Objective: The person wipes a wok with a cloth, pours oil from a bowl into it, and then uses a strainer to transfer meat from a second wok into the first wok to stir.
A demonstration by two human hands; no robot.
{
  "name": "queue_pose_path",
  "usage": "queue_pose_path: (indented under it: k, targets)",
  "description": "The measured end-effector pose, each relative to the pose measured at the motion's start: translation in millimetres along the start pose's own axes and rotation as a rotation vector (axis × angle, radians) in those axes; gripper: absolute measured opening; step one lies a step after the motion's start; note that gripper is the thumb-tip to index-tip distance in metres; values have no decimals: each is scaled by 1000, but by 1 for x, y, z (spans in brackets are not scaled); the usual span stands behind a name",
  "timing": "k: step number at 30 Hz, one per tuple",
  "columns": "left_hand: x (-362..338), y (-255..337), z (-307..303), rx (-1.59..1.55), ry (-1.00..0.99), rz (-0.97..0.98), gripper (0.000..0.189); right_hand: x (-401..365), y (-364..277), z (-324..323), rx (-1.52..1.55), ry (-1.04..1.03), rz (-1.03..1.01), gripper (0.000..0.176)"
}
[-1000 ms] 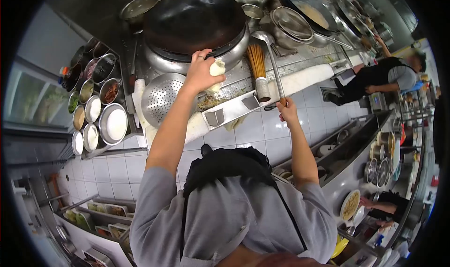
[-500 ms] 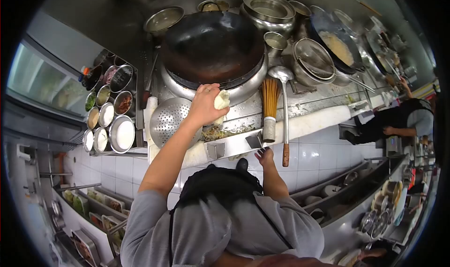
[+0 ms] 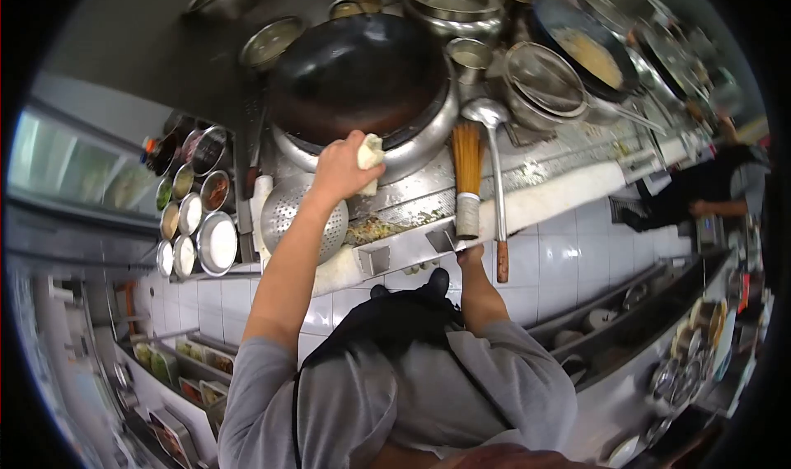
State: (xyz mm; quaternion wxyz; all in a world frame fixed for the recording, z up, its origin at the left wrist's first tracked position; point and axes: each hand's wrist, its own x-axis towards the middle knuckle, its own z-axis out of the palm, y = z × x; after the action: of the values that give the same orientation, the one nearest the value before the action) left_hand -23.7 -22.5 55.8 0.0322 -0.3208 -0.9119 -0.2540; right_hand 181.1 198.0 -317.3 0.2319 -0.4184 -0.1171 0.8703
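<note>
Left hand (image 3: pixel 340 170): placed at the near rim of the wok (image 3: pixel 361 74); its fingers are curled closed around the cloth (image 3: pixel 370 154).
Cloth: gripped at the wok's near rim, with a part left hanging below the hand; whether the rim is pinched too cannot be told.
Wok: seated on a metal ring (image 3: pixel 422 150) on the bench (image 3: pixel 568 154).
Right hand (image 3: pixel 470 256): placed at the bench's front edge, just below the brush (image 3: pixel 467 160); its fingers are partly hidden, so how far they are opened and what is held cannot be told.
Brush: laid with its bristles toward the ring.
Ladle (image 3: pixel 498 168): laid just beside the brush, its wooden handle end set past the front edge.
Colander (image 3: pixel 283 210): partly covered by the left forearm.
</note>
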Motion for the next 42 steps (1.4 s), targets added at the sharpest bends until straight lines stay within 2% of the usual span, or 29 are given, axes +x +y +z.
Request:
queue_pose_path:
  k: [2, 4, 5, 6, 8, 9, 10, 12, 14, 16, 18, 19, 22, 25, 27, 28, 30, 32, 33, 34, 35, 36, 37, 39, 40, 41, 42]
  targets:
    - [8, 5, -3, -49, -75, -49, 53, -35, -17, 9, -588, 248, 57, 37]
    - [11, -3, 1, -123, -77, -37, 57, -29, -21, -30, -1074, 160, 79, 33]
    - [12, -8, 4, -137, -66, -28, 58, -43, -31, -43, -1455, -20, -79, 31]
    - [12, -12, 9, -154, -55, -16, 58, -64, -44, -48, -1838, -202, -229, 38]
    - [12, -8, 4, -151, -94, -35, 57, -104, -64, -57, -1906, -150, -14, 37]
    - [12, -9, 5, -165, -93, -33, 56, -110, -66, -77, -1894, -57, 47, 30]
    - [16, -21, 17, -325, -67, -2, 54, -156, -84, -87, -1843, 136, 55, 28]
    - [15, -27, 18, -366, -102, -1, 54, -192, -96, -103, -1726, 315, 117, 27]
    - [3, -14, 11, -233, 15, 4, 53, -215, -94, -138, -1763, 394, 39, 27]
    - [2, -15, 1, -345, 18, 38, 51, -218, -93, -160, -1766, 469, -32, 28]
    - [-6, -9, 0, -305, 50, 39, 50, -229, -77, -182, -1728, 542, -47, 29]
    - [-9, -7, 1, -287, 67, 41, 50, -232, -68, -188, -1726, 585, -118, 29]
    - [-15, -13, 12, -258, 120, 68, 51, -244, -46, -182, -1668, 604, -120, 28]
    - [-14, -30, 28, -189, 204, 138, 52, -263, -18, -170, -1564, 525, -219, 27]
    - [-16, -35, 33, -189, 252, 168, 52, -268, 5, -183, -1620, 485, -361, 30]
    - [-21, -30, 29, -254, 178, 83, 50, -282, 15, -182, -1619, 468, -412, 32]
    - [-26, -40, 48, -368, 486, 318, 47, -318, 27, -180, -1596, 500, -390, 35]
    - [-64, -17, 38, -401, 443, 334, 49, -344, 42, -206, -1573, 570, -315, 34]
    - [-81, -5, 42, -531, 471, 471, 50, -356, 51, -223, -1561, 624, -290, 33]
    - [-103, 1, 54, -814, 175, 375, 48, -368, 63, -240, -1552, 669, -262, 32]
    - [-126, 10, 63, -804, 51, 309, 41, -380, 74, -259, -1526, 729, -180, 31]
    - [-148, 19, 69, -759, -109, 392, 38, -391, 82, -278, -1503, 785, -102, 29]
    - [-168, 17, 98, -710, -156, 457, 37, -400, 92, -300, -1519, 801, -35, 29]
    - [-209, 27, 121, -674, -568, 400, 38, -415, 102, -326, -1520, 829, 74, 28]
    - [-233, 34, 124, -603, -607, 428, 42, -422, 102, -328, -1501, 838, 120, 27]
    - [-243, -1, 181, -343, -636, 506, 48, -435, 96, -318, -1437, 849, 80, 27]
    - [-256, -20, 205, -169, -859, 465, 55, -444, 91, -307, -1372, 856, 45, 26]
